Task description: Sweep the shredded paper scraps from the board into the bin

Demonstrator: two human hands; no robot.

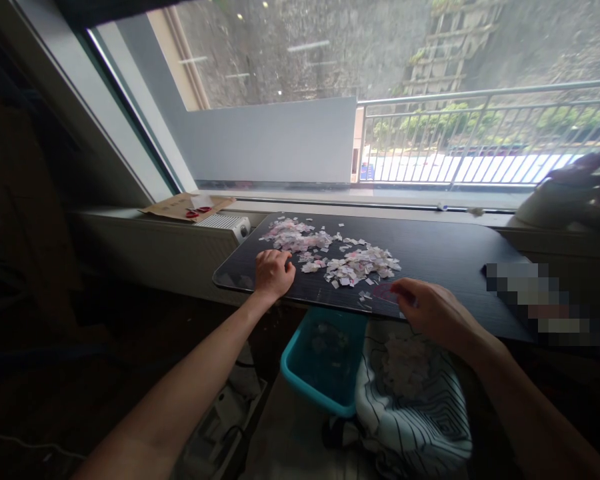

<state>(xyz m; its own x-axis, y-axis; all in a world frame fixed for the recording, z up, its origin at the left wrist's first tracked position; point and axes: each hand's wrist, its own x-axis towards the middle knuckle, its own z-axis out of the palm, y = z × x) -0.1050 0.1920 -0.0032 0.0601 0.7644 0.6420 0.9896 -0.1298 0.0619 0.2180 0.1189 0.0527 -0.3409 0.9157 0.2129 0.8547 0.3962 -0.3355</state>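
Note:
Two loose heaps of small white and pinkish paper-like pieces lie on the dark table: a far-left heap and a nearer heap. My left hand is by the front left of the heaps, fingers curled in; whatever they hold is hidden. At the table's front edge my right hand has thumb and fingers together at the end of a thin purple, see-through flat thing. Its exact kind does not show. A few clear or pale scraps lie just left of it.
Below the table edge stand a turquoise plastic bin with pale bits inside and a striped cloth-lined container of pieces. Red scissors rest on cardboard at the left sill. A blurred-out object lies at right.

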